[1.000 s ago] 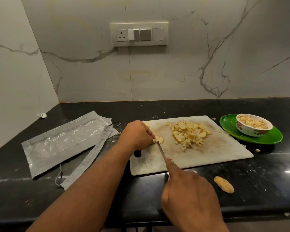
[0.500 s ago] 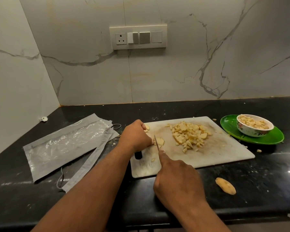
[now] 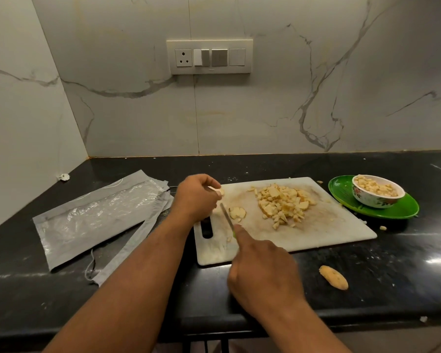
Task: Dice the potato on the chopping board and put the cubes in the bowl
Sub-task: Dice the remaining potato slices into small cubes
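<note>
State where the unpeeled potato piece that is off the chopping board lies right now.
In the head view, the potato piece lies on the black counter, just in front of the chopping board, beside the right hand.

Soft, dim, warm indoor light falls from above, leaving the marble wall (image 3: pixel 265 110) evenly lit. White glare streaks the black counter (image 3: pixel 405 289) at right of frame. Faint shadows sit under the board (image 3: pixel 329 225) and plate (image 3: pixel 402 210). Wide-angle bending tilts the wall lines toward the edges. The near forearms look slightly soft.
</note>
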{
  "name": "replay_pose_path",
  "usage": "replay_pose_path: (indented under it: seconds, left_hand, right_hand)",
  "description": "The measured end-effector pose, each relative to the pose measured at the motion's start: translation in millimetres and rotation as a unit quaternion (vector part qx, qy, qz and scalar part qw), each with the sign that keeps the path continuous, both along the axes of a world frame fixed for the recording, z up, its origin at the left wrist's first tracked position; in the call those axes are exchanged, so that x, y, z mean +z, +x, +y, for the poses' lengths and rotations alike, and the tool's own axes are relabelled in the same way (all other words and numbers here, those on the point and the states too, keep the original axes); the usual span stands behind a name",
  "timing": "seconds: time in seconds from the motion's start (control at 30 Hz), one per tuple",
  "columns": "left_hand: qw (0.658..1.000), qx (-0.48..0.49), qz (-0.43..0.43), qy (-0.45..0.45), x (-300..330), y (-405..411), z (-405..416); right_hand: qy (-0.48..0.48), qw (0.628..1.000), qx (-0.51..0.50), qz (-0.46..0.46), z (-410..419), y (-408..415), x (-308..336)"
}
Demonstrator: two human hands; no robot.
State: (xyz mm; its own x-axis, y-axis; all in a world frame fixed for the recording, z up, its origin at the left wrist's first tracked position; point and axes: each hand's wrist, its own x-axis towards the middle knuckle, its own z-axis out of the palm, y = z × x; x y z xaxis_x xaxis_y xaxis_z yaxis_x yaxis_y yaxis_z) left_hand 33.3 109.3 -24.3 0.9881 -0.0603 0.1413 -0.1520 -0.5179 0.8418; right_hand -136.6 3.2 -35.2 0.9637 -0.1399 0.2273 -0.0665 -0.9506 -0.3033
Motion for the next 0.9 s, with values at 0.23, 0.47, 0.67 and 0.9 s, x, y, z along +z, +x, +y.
replay_pose_path:
  seconds: [0.23,0.47,0.67,0.9]
  left_hand:
    - [0.994,0.067,-0.077,0.028,-3,10,14]
    - [0.987,0.007,-0.035,0.156,-13,40,6]
    - [0.959,-0.087,-0.021,0.267,-24,51,-9]
    - [0.976,-0.074,-0.062,0.194,-15,44,-3]
  right_hand:
    - [-0.008,0.999,-0.036,0.013,-26,4,-6]
    - [-0.005,0.999,-0.042,-0.022,-43,2,-9]
    - [-0.014,0.999,0.022,-0.021,-33,33,-13]
    - [0.013,0.996,-0.092,-0.013,-50,27,-12]
